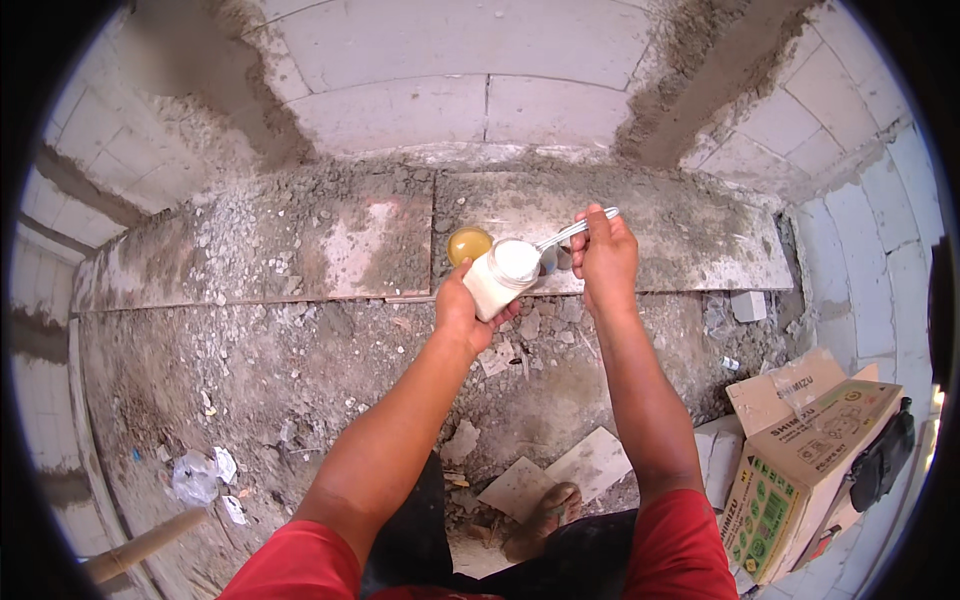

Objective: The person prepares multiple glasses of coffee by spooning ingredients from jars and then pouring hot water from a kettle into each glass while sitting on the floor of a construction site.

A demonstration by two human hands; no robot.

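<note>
My left hand (462, 315) is wrapped around a clear jar (490, 292), which leans to the right with its mouth uncovered. White powder (516, 261) shows at the mouth. My right hand (611, 265) grips the handle of a metal spoon (564, 235). The spoon slants down to the left and its lower end meets the jar's mouth; whether the bowl is inside the powder or just above it I cannot tell. A round yellow lid (469, 245) lies on the dusty board just beyond the jar. Something small and round behind the jar is partly hidden.
Dusty boards (345, 235) form a ledge along the block wall (400, 115). Rubble covers the ground below. An open cardboard box (800, 460) with a black bag (884, 455) stands at lower right. A plastic bag (195, 478) and wooden pole (145, 545) lie lower left.
</note>
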